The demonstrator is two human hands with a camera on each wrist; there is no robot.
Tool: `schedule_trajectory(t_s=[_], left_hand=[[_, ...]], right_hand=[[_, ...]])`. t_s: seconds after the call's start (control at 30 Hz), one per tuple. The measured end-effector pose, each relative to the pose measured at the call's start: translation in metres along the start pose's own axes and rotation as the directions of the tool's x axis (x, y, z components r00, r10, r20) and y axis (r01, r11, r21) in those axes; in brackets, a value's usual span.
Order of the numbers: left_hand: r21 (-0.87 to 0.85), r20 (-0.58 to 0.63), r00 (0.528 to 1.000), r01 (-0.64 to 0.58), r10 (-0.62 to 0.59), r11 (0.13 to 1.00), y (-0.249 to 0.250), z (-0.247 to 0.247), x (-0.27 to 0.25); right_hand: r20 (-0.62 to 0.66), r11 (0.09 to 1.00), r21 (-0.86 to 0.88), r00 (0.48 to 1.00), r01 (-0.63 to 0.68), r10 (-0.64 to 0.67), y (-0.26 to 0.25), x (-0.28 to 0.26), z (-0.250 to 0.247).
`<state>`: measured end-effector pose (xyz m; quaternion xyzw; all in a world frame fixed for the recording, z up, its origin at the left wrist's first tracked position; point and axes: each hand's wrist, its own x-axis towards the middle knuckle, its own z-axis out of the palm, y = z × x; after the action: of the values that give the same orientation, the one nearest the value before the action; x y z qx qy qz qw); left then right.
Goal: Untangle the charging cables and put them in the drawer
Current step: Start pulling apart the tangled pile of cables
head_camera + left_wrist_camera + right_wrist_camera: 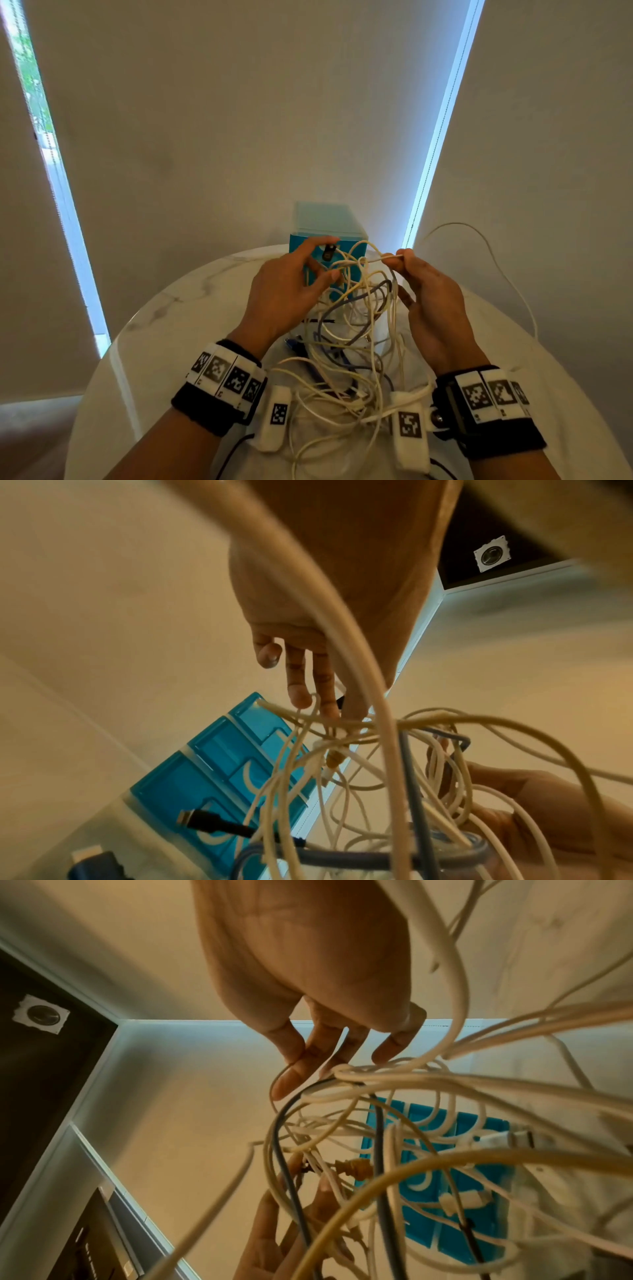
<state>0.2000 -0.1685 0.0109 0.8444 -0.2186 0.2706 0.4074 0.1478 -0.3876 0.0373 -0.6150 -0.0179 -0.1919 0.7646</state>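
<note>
A tangle of white, cream and grey-blue charging cables hangs between my two hands above the table, and its lower loops lie piled on the tabletop. My left hand pinches the knot at the top of the tangle between thumb and fingers, next to a black USB plug. My right hand pinches one white cable just right of the knot. That cable arcs away to the right. Behind the hands stands a small blue drawer unit, its drawer fronts shut. The tangle hides much of it.
The round white marble table ends close on both sides and at the near edge. A dark blue connector lies on it under the tangle. Window blinds stand right behind the drawer unit.
</note>
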Motion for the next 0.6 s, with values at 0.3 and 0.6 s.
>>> schedule_trajectory(t_s=[0.3, 0.6], left_hand=[[-0.005, 0.143, 0.990, -0.015, 0.015, 1.000, -0.001, 0.004, -0.001], [-0.173, -0.052, 0.991, -0.130, 0.123, 0.976, 0.017, -0.007, -0.001]], right_hand=[[0.077, 0.919, 0.322, 0.974, -0.228, 0.214, 0.005, 0.008, -0.003], [-0.041, 0.994, -0.107, 0.999, -0.021, 0.017, 0.000, -0.004, 0.007]])
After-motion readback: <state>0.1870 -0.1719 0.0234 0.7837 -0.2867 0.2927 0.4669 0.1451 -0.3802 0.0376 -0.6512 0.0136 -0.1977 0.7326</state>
